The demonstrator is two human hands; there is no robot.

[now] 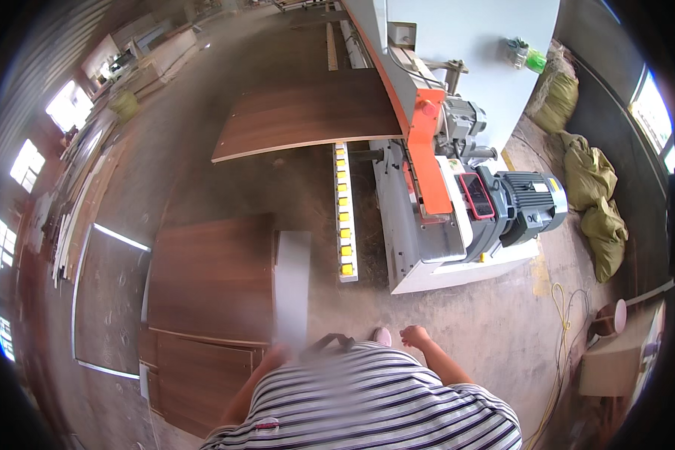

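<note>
My left hand [277, 355] is low by my waist, beside the near end of a pale narrow strip [292, 281] and the edge of a stack of brown wood-grain boards [210, 277]. Motion and haze smear its fingers, so its grip cannot be made out. Out to my right, my right hand [415, 337] hangs over the floor with fingers loosely bent and a little apart, holding nothing visible. Ahead, another brown board [307, 112] lies across a support rail with yellow rollers [343, 210], its right edge at a machine with an orange guard [430, 165].
A grey motor [532, 199] juts from the machine's right side, near a red-framed phone-like device [476, 195]. Stuffed yellowish sacks [589, 172] line the right wall. A yellow cable [561, 337] trails over the floor near a cardboard box [615, 367]. Long strips [79, 202] lie at left.
</note>
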